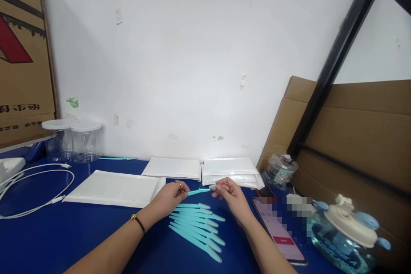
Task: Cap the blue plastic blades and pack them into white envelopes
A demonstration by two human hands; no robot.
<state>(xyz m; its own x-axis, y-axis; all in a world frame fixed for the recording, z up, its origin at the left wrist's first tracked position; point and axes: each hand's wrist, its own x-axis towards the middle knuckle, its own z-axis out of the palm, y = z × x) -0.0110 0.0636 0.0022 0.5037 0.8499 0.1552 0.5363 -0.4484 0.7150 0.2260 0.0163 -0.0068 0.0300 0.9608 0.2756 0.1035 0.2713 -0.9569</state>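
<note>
My left hand [170,197] pinches a turquoise eyebrow razor [198,191] by its handle end, with the blade end pointing right. Close to that blade end, my right hand [230,197] is closed on a small whitish cap [213,187]. Whether the cap touches the razor I cannot tell. Just below both hands, several more turquoise razors [195,224] lie fanned out on the blue tabletop [96,239], their wider ends to the right. A white padded envelope [112,188] lies flat to the left of my left hand.
More white envelopes [173,168] lie along the wall, some stacked [229,166]. At right are a phone [279,235], a wrapped roll-like item [281,171] and a blue-tinted jug [346,239]. Left stand lidded clear jars [86,141] and a white cable [72,184]. Another thin turquoise piece [118,158] lies behind.
</note>
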